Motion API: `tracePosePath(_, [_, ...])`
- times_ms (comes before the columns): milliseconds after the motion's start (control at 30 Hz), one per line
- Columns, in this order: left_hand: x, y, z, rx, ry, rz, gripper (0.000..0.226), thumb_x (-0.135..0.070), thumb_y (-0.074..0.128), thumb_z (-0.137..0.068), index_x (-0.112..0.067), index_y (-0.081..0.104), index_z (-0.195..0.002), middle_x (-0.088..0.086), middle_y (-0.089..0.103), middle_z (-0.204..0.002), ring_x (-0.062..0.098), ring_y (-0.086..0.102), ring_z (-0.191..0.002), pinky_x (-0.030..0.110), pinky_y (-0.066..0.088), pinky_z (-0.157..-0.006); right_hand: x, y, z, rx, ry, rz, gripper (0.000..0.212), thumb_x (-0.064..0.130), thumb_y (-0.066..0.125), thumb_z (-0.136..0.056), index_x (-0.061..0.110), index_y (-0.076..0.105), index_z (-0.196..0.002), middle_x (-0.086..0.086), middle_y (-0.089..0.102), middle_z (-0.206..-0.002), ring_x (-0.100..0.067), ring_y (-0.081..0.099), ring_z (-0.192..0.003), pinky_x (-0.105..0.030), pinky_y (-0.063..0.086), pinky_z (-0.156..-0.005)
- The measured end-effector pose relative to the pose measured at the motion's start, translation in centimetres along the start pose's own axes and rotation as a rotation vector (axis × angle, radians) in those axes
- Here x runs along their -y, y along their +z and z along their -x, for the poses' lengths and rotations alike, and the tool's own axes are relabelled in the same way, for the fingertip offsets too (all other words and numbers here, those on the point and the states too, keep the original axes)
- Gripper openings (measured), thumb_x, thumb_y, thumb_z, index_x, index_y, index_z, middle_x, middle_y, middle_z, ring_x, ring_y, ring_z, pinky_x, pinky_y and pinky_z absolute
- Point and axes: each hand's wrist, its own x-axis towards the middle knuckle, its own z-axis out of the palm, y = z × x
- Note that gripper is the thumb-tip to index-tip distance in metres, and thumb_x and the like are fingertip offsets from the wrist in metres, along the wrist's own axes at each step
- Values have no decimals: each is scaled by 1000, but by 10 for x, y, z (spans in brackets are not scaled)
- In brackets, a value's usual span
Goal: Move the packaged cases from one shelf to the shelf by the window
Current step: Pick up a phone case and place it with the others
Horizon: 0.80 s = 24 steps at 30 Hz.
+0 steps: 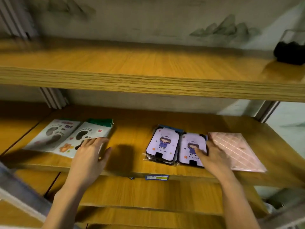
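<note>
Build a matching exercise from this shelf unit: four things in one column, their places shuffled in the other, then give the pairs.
1. paw-print cases
2. lilac girl cases
3. pink quilted pack
4. black object

A. top shelf, far right
B. lower shelf, right end
C. lower shelf, left
D. lower shelf, middle

Pairs: 1-C, 2-D, 3-B, 4-A.

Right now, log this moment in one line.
left hand: open, on paw case | right hand: open, on right purple case
</note>
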Motion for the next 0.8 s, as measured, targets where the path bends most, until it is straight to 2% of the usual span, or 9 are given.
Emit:
tracePosePath(67, [-1, -1, 4, -5, -15, -14, 35, -28, 57, -86, -13, 56, -118, 8, 62, -119, 24, 52, -113, 40, 46, -91, 5, -1, 1, -53, -90, 30, 54, 42, 43, -93, 19, 32, -141, 0, 31, -151, -23, 28, -139, -38, 22, -113])
tracePosePath(100, [-1, -2, 7, -10, -28, -17, 35, -28, 57, -86, -13, 56, -118, 8, 62, -119, 25, 53, -113, 40, 47, -91, 10, -2, 2, -64, -134, 24, 55, 41, 44, -93, 19, 31, -142, -1, 29, -152, -23, 27, -139, -37, 23, -112])
tracePosePath(267, [9, -15, 27, -65, -67, -70, 32, -25, 60, -85, -12, 60, -113, 9, 65, -115, 25, 58, -107, 36, 49, -81, 52, 1, 10, -15, -390, 50, 49, 39, 45, -93, 22, 37, -138, 0, 43, -141, -21, 39, -129, -33, 35, -100])
tracePosePath(400, [38, -33, 49, -97, -163, -51, 32, -30, 57, -86, -17, 58, -115, 2, 64, -116, 21, 59, -105, 33, 49, -79, 97, 17, 29, 95, -599, 13, 46, 39, 46, -92, 28, 38, -136, 6, 49, -136, -14, 47, -122, -26, 42, -91])
tracePosePath(467, [52, -46, 64, -136, -216, 10, 31, -31, 58, -85, -21, 58, -115, -3, 63, -115, 16, 59, -101, 27, 47, -76, 123, 31, 41, 145, -720, 0, 43, 40, 48, -91, 30, 42, -132, 8, 55, -130, -13, 52, -115, -31, 48, -90])
tracePosePath(533, [67, -61, 83, -160, -258, 24, 28, -31, 58, -85, -24, 59, -112, -7, 63, -113, 12, 60, -98, 25, 47, -75, 152, 45, 56, 189, -836, 1, 42, 41, 48, -90, 31, 43, -130, 8, 56, -127, -11, 53, -112, -33, 49, -90])
tracePosePath(633, [94, -90, 114, -222, -337, -36, 20, -26, 61, -84, -23, 61, -104, -4, 68, -102, 16, 63, -86, 26, 45, -64, 197, 70, 82, 279, -965, 15, 41, 43, 44, -91, 37, 39, -131, 13, 51, -129, -8, 48, -116, -27, 47, -91])
tracePosePath(700, [109, -104, 128, -271, -399, -78, 18, -26, 62, -84, -19, 63, -101, -2, 69, -97, 20, 64, -86, 31, 48, -65, 218, 82, 97, 326, -1023, 13, 40, 43, 43, -92, 38, 37, -132, 14, 50, -128, -7, 47, -114, -25, 45, -88])
tracePosePath(800, [140, -129, 153, -341, -493, -128, 24, -30, 60, -82, -15, 64, -101, -1, 70, -95, 20, 64, -86, 25, 46, -71, 257, 108, 125, 396, -1109, 10, 42, 44, 45, -91, 37, 39, -132, 14, 53, -126, -7, 48, -113, -25, 45, -89])
